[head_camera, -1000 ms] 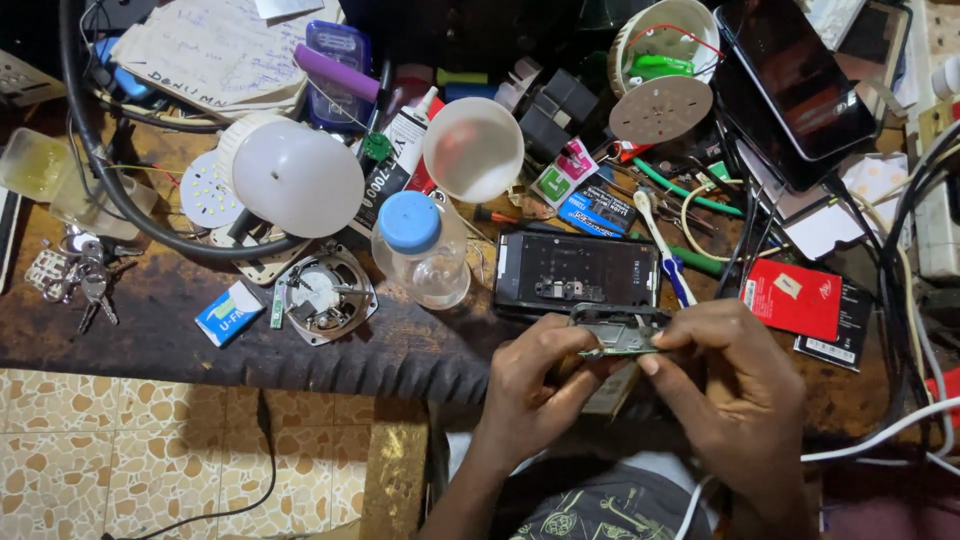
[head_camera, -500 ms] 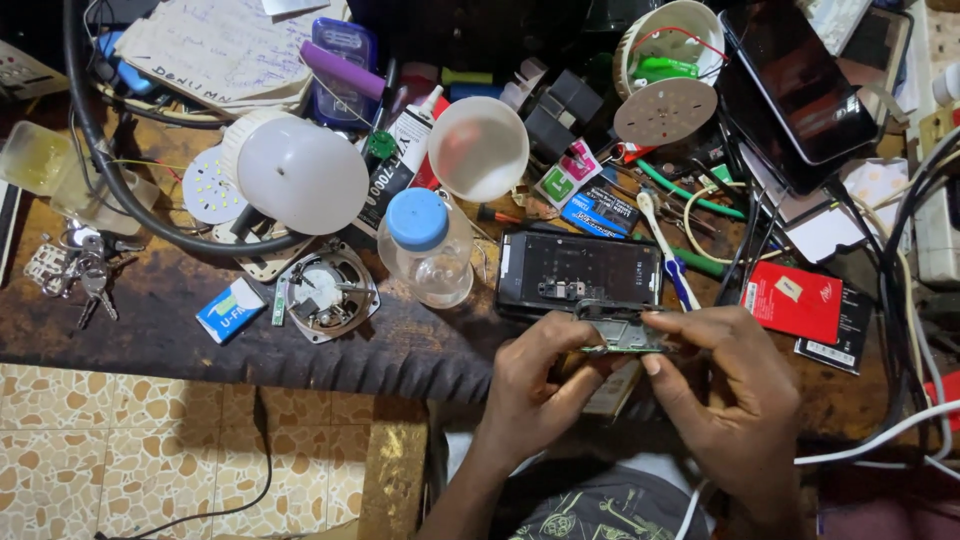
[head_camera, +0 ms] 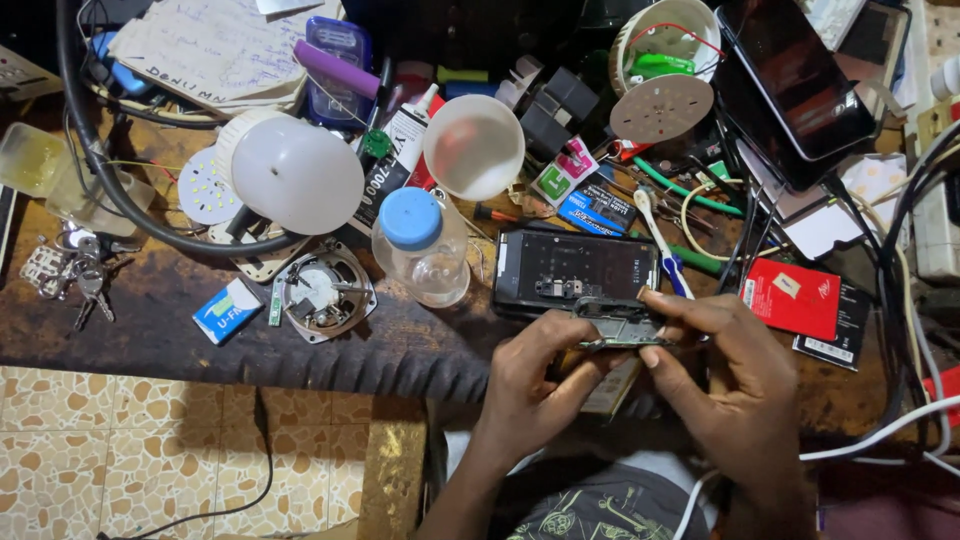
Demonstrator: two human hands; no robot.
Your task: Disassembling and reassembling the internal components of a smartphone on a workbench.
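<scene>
Far out to the left of the left hand, a bunch of keys (head_camera: 75, 275) lies on the dark worktop (head_camera: 400, 345); nearer in sits a small blue-and-white box (head_camera: 228, 310), then a round metal part (head_camera: 322, 293) with its insides showing; up and left of the hand rests a white lamp dome (head_camera: 297, 174), and closer, just up and left of the knuckles, stands a clear bottle with a blue cap (head_camera: 420, 245), a white funnel-shaped cup (head_camera: 473, 146) behind it.

The left hand (head_camera: 535, 385) is closed around the near left end of a small dark phone frame piece (head_camera: 615, 325), fingers curled beneath it and thumb on top; the piece is held between both hands, raised just over the worktop's front edge; directly above it, almost touching the fingertips, lies an opened phone body (head_camera: 575, 270), flat and face down.

The right hand (head_camera: 730, 385) clamps the same piece from the right, thumb and forefinger pinching its upper right corner, the other fingers folded underneath; just above this hand lies a white toothbrush (head_camera: 660, 235); to its upper right a red card packet (head_camera: 792, 297); farther up, a dark tablet (head_camera: 800, 85) leans over cables; a white cable (head_camera: 880, 435) passes to the right of the wrist.
</scene>
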